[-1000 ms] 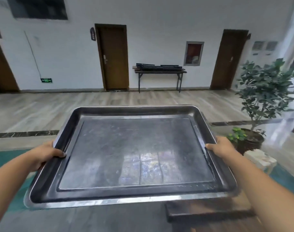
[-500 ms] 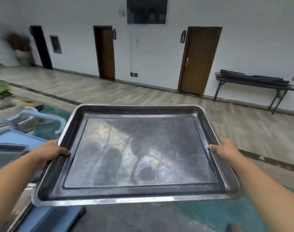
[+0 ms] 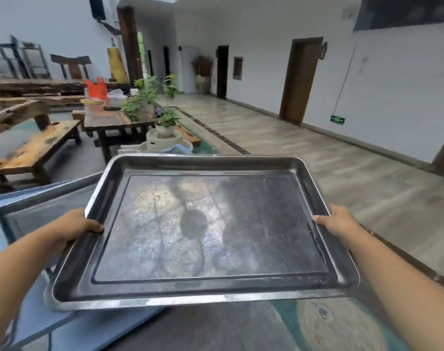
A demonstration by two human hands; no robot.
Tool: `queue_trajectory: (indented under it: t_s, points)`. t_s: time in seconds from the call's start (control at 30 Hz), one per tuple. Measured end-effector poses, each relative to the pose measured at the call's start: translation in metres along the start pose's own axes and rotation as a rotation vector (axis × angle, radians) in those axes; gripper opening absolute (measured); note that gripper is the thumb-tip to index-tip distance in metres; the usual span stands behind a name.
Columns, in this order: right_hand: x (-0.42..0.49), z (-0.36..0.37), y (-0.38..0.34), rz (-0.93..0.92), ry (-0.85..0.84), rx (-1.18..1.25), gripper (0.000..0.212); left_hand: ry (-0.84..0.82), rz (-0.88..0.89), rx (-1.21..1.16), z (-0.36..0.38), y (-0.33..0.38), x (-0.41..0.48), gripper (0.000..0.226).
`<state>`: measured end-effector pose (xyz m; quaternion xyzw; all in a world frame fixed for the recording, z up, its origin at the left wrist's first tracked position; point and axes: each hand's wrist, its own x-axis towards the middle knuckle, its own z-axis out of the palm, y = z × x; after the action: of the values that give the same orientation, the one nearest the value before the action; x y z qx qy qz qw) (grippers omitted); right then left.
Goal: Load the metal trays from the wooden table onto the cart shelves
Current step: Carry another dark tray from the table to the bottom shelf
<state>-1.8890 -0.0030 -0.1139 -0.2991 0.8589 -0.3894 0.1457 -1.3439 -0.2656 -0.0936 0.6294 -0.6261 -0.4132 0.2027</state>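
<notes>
I carry a large empty metal tray [image 3: 205,231] level in front of me. My left hand [image 3: 74,228] grips its left rim, thumb over the edge. My right hand [image 3: 338,221] grips the right rim the same way. Below and to the left is the blue cart [image 3: 71,333], and a second metal tray [image 3: 41,211] lies on its top shelf, partly hidden under the tray I hold.
A dark wooden table [image 3: 109,120] with bags and potted plants [image 3: 165,115] stands ahead on the left, beside a wooden bench [image 3: 36,145]. Open wood-look floor [image 3: 304,158] runs along the white wall with brown doors [image 3: 299,79] on the right.
The view has swung left with the tray held the same way. The blue cart and the tray on it have come into view under my left hand; the far black table is gone.
</notes>
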Motion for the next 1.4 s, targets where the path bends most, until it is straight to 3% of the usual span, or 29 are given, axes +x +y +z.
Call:
queue_trajectory:
  t_s: [0.37, 0.6, 0.87, 1.17, 1.4]
  points:
    - [0.034, 0.109, -0.068, -0.217, -0.307, -0.032, 0.017, 0.299, -0.247, -0.019, -0.049, -0.095, -0.096, 0.02]
    - [0.027, 0.183, -0.088, -0.281, -0.397, -0.054, 0.014, 0.349, -0.377, -0.094, -0.065, -0.158, -0.116, 0.016]
    - [-0.005, 0.252, -0.019, -0.177, -0.517, -0.173, 0.009, 0.308, -0.543, -0.068, -0.024, -0.231, -0.117, 0.015]
    - [-0.013, 0.297, 0.064, 0.016, -0.597, -0.298, 0.011, 0.214, -0.621, 0.169, 0.027, -0.283, -0.11, 0.035]
    - [-0.031, 0.319, 0.105, 0.107, -0.651, -0.407, 0.016, 0.13, -0.798, 0.094, 0.058, -0.34, -0.106, 0.031]
